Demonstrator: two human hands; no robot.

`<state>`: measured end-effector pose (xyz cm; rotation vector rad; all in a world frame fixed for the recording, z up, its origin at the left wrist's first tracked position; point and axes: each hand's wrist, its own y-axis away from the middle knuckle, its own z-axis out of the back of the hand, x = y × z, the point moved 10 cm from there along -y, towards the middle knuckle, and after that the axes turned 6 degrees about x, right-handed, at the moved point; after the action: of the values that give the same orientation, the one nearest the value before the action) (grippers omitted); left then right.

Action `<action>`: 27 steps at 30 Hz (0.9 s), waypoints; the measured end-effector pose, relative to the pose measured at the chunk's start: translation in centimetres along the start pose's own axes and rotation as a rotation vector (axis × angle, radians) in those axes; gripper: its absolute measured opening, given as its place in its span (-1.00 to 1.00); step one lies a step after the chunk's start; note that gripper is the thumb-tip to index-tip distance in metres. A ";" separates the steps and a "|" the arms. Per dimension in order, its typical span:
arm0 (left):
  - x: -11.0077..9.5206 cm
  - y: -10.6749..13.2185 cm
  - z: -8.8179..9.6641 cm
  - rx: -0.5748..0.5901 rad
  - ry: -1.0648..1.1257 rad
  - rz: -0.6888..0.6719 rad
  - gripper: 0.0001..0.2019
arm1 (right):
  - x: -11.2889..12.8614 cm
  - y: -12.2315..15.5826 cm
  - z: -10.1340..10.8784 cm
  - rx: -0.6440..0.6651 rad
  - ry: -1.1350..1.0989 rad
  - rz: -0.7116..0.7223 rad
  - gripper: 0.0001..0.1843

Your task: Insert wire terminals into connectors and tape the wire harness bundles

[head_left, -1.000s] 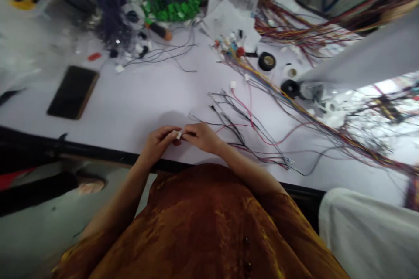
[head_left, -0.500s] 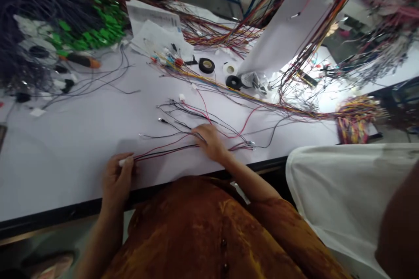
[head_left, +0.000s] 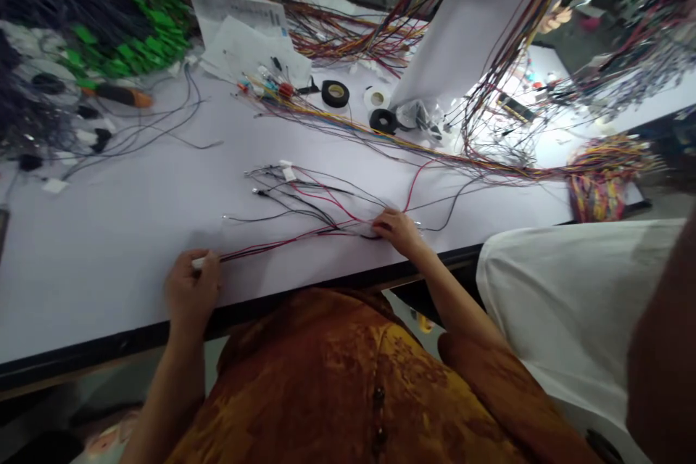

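Note:
Near the table's front edge, my left hand is closed around a white connector with red and black wires running out of it to the right. Farther right, my right hand pinches the same wires close to their other end. Metal terminals show just beyond its fingers. Between and above the hands lie loose black wires and red wires, spread toward the left with small terminals at their tips. A second white connector rests among them.
Behind lies a long bundle of coloured wires, with black tape rolls and papers. At left are an orange-handled tool and wires with green connectors. A person in white is close on the right.
My right hand has slid right along the wires, toward their terminal end. My left hand keeps its hold on the white connector. The view has shifted slightly.

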<state>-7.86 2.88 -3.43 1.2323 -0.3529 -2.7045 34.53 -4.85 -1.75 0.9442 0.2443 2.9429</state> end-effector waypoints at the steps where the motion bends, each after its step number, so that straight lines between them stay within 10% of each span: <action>1: 0.0 -0.1 0.4 -0.048 -0.122 -0.013 -0.76 | -1.0 0.6 0.0 -0.017 -0.066 -0.025 -0.90; 7: -0.7 -0.1 0.5 -0.126 -0.565 -0.100 -0.63 | -2.9 2.7 0.8 -0.131 -0.273 -0.070 -0.93; 11: -4.8 1.4 -0.2 -0.269 -0.437 -0.458 -0.62 | -1.9 1.4 3.1 -0.157 -0.311 0.005 -0.91; 19: -8.2 3.7 -12.0 0.197 -0.600 -0.826 -0.60 | -8.3 -9.7 11.2 -0.404 0.024 -0.193 -0.82; 27: -7.2 3.8 -12.6 0.197 -0.734 -0.917 -0.58 | -7.8 -19.3 10.9 -0.245 0.304 -0.138 -0.67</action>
<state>6.52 -1.01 -5.23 0.3743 -0.1281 -3.9592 47.07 15.05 -0.63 0.4314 -0.0423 2.8881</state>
